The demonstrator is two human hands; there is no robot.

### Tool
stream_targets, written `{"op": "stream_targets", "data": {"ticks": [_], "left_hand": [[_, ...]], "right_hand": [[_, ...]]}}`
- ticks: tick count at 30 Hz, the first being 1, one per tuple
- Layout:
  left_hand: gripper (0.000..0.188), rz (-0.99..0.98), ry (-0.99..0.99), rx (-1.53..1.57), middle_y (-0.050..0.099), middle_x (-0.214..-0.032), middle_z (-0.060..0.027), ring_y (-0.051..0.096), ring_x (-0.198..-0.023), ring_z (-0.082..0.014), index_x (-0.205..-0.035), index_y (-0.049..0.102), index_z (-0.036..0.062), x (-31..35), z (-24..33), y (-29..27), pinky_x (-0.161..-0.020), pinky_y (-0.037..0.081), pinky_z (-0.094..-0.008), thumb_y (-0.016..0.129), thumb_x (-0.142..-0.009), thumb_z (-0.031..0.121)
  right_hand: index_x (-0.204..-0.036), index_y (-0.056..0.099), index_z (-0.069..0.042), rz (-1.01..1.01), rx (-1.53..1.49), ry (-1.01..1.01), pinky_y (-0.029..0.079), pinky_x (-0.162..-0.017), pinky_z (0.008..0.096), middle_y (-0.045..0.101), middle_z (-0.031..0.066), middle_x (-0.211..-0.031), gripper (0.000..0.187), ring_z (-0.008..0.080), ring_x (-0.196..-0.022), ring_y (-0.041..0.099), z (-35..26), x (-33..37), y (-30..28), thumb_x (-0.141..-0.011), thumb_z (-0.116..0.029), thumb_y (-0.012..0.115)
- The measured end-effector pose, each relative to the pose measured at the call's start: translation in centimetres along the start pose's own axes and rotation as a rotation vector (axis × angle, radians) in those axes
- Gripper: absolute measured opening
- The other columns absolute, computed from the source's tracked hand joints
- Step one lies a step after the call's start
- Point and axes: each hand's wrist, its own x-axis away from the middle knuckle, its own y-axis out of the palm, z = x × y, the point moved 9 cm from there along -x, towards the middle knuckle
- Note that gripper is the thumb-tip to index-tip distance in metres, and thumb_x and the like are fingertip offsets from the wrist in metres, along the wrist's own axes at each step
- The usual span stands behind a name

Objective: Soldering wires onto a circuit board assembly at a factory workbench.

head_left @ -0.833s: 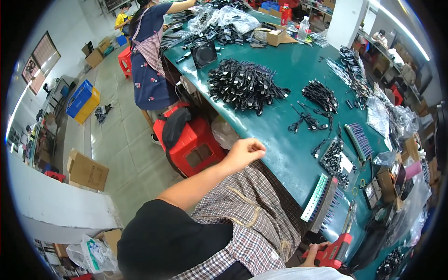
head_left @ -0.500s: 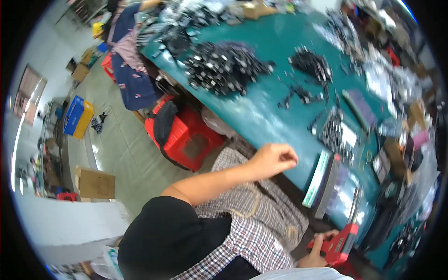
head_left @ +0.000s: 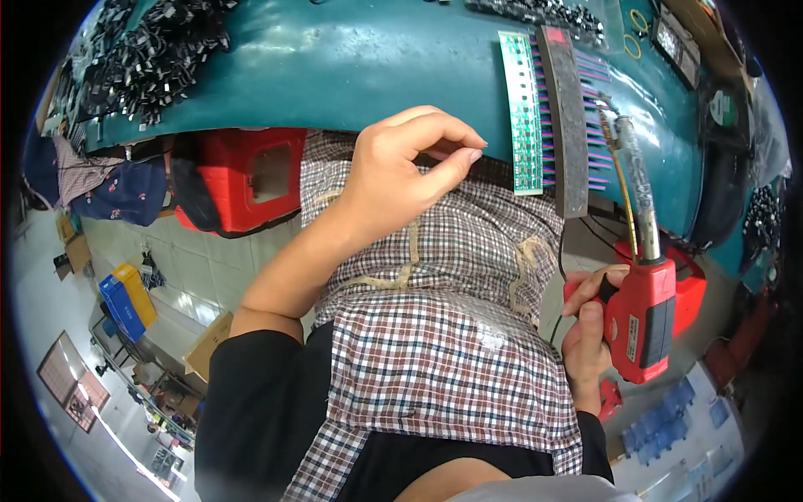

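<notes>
My right hand (head_left: 590, 339) grips a red soldering gun (head_left: 641, 322), its fingers round the handle. The gun's metal barrel points away from me over the table edge, and a thin brass-coloured feed tube (head_left: 621, 188) runs beside it. The gun's tip is near the coloured wires (head_left: 595, 159) at the right of a green circuit board strip (head_left: 522, 117). A long dark grey bar (head_left: 565, 125) lies across these wires beside the board. My left hand (head_left: 401, 163) is left of the board, above my lap, apart from it. Its thumb and index tips meet, with nothing visible between them.
The teal table (head_left: 360, 67) carries a heap of black parts (head_left: 159, 63) at left and more small parts (head_left: 544, 10) at the back. A red stool (head_left: 251, 176) stands at the table's left front. Black equipment (head_left: 718, 184) sits at the right.
The view has swung down and closer to the board, so the far table is out of sight. The soldering gun now shows more fully. My left hand stays left of the board, its fingers pinched.
</notes>
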Motion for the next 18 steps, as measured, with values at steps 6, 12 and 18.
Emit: {"op": "stream_targets", "data": {"ticks": [6, 12, 18], "left_hand": [[0.007, -0.042, 0.027, -0.019, 0.07, -0.085, -0.0087, 0.072, -0.074, -0.017, -0.088, 0.07, 0.001, 0.9, 0.2, 2.9, -0.067, 0.058, -0.0267, 0.072, -0.081, 0.002], [0.011, -0.115, 0.1, -0.058, 0.07, -0.087, -0.0087, 0.07, -0.076, -0.0147, -0.089, 0.07, -0.0006, 1.3, 0.2, 4.4, -0.068, 0.058, -0.0247, 0.074, -0.079, -0.002], [0.011, -0.114, 0.08, -0.099, 0.07, -0.085, -0.0077, 0.07, -0.075, -0.0148, -0.086, 0.069, -0.0007, 1.1, -0.2, 4.6, -0.067, 0.058, -0.0244, 0.073, -0.077, -0.003]], "right_hand": [[-0.127, 0.047, -0.002, -0.031, -0.056, 0.154, 0.049, -0.07, 0.0338, 0.046, 0.0074, -0.093, 0.057, 0.0131, -0.063, 0.05, 1.2, 2.0, -0.8, -0.086, -0.035, 0.07], [-0.137, 0.045, -0.002, -0.135, 0.295, 0.24, 0.044, -0.057, 0.0306, 0.048, 0.0054, -0.084, 0.048, 0.0133, -0.061, 0.05, 3.7, 4.8, -2.9, -0.094, -0.016, 0.062], [-0.102, 0.066, -0.001, -0.082, 0.404, 0.342, 0.052, -0.073, 0.0322, 0.065, 0.0081, -0.087, 0.014, 0.0181, -0.08, 0.065, 5.0, 5.7, -3.8, -0.089, -0.004, 0.067]]}}
